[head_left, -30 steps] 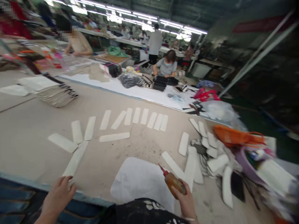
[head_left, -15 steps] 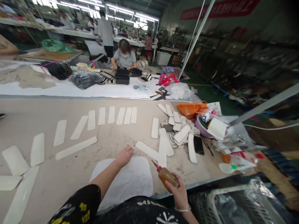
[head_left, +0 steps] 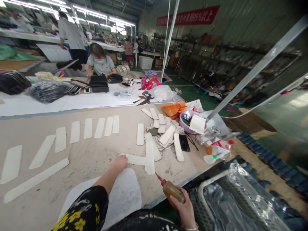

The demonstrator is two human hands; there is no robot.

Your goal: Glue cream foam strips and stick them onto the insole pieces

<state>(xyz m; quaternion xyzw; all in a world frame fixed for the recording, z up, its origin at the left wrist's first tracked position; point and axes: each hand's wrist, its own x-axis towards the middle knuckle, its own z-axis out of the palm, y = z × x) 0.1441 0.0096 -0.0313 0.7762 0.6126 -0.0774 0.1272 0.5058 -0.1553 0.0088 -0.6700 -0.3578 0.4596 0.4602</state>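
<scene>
My right hand [head_left: 184, 210] grips a squeeze bottle of brown glue [head_left: 171, 191] with a red nozzle, held over the table's near edge. My left hand [head_left: 119, 162] reaches forward, fingers resting on the end of a long white strip [head_left: 134, 159] that lies under another white strip [head_left: 149, 156]. A white sheet [head_left: 125, 195] lies beneath my left forearm. A heap of white strips [head_left: 163, 133] sits just beyond, to the right.
A row of white strips [head_left: 88, 128] lies spread across the beige table [head_left: 91, 157]. A black phone [head_left: 184, 142], a purple bowl [head_left: 186, 123] and an orange bag [head_left: 174, 109] are at the right. A plastic-lined basket [head_left: 231, 199] stands below right. A seated person [head_left: 99, 64] works at the far table.
My view has swung to the right. My left hand left the strip at the near left edge, crossed over the white sheet and now touches a strip near the heap. The bottle stays in my right hand.
</scene>
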